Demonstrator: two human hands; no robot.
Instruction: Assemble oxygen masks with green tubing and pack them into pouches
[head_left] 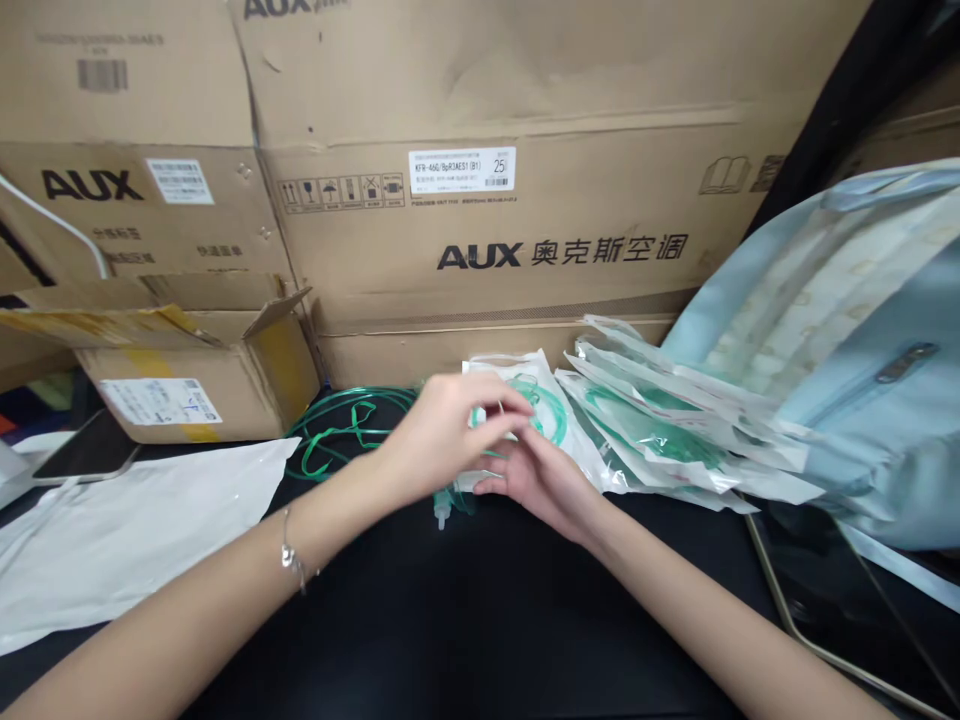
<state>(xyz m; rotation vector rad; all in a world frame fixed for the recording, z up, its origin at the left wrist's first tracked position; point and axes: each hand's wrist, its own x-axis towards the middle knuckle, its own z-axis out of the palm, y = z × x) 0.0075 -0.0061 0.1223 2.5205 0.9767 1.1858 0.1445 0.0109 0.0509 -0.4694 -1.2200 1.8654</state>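
Black counter (510, 630), cartons (487, 290) at twelve o'clock.
Left hand (450, 425) and right hand (540, 480) meet, fingers curled, pinch unclear; green tubing (343, 397) at nine, packets (675, 430) at three.

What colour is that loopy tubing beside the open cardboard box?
Green. The loopy tubing shows best in the head view, the only one here.

A thin silver charm bracelet (288, 556) circles the left wrist (319, 528).
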